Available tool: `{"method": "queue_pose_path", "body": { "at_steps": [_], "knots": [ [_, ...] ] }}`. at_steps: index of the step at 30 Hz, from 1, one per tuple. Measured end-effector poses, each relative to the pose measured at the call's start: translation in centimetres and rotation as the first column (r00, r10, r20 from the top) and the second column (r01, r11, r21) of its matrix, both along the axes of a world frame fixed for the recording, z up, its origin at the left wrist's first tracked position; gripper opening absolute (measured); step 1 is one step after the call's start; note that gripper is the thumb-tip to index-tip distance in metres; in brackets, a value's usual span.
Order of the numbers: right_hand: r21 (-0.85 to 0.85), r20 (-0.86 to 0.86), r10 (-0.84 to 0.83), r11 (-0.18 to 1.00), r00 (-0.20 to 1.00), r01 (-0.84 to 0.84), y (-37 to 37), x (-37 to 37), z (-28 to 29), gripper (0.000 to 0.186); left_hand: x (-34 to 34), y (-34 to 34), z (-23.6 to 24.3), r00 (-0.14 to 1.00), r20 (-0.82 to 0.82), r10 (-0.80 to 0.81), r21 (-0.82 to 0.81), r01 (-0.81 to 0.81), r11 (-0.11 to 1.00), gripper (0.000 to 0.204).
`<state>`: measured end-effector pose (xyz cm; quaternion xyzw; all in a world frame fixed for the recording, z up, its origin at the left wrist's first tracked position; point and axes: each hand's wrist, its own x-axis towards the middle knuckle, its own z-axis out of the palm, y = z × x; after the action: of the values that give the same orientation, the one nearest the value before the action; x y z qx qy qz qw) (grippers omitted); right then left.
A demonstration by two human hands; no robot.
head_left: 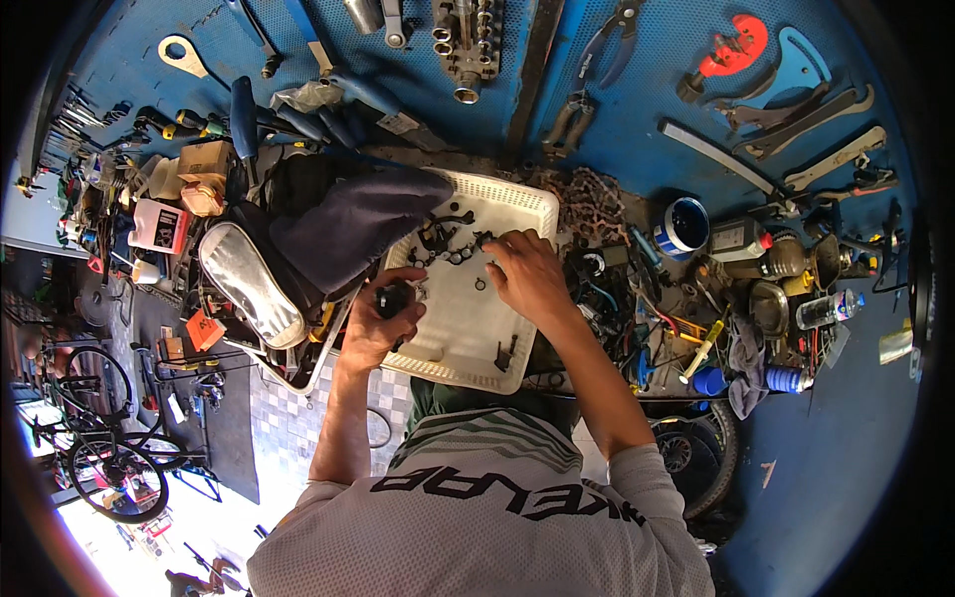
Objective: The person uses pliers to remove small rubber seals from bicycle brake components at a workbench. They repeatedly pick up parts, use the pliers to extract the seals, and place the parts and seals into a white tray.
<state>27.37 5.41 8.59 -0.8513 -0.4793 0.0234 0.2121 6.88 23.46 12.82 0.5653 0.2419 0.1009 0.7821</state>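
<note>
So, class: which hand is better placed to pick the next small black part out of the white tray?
Probably the right hand: it lies over the parts in the tray. The left hand already grips a dark part.

Small black part (393, 298) held over white basket (497, 194) (more black bits inside).

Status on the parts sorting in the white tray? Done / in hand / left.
Done: several small dark parts already lie loose in the white basket tray, mostly at its far end. In hand: the left hand grips a small black part at the tray's edge; the right hand reaches in, fingertips at the dark cluster. Left: a small ring and a dark piece lie untouched in the tray.
</note>
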Motion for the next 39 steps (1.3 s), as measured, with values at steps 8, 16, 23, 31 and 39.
{"method": "queue_pose_path", "body": {
  "at_steps": [8,16,23,31,39],
  "knots": [
    [-0.08,0.105,0.064,0.995,0.992,-0.055,2.3,1.0,-3.2,0.053,0.9,-1.2,1.0,0.975,0.081,-0.205,0.081,0.198,0.977,0.061],
    [-0.181,0.202,0.116,0.98,0.972,-0.079,2.0,1.1,-5.2,0.026,1.5,-1.7,2.3,0.961,0.138,-0.24,0.524,0.135,0.841,0.06],
    [-0.204,0.166,0.096,0.977,0.982,-0.061,2.4,1.2,-4.4,0.018,0.8,-0.4,2.0,0.992,0.031,-0.125,0.392,0.103,0.914,0.055],
    [-0.203,0.164,0.008,0.979,0.986,0.026,3.0,1.8,-4.2,0.029,-2.1,3.8,1.8,0.994,-0.034,0.102,0.379,-0.082,0.922,0.049],
    [-0.147,0.033,0.213,0.968,0.977,-0.206,4.3,-0.5,-4.6,0.043,-2.4,3.7,0.9,0.986,-0.126,0.106,0.451,-0.039,0.892,0.043]
  ]
}}
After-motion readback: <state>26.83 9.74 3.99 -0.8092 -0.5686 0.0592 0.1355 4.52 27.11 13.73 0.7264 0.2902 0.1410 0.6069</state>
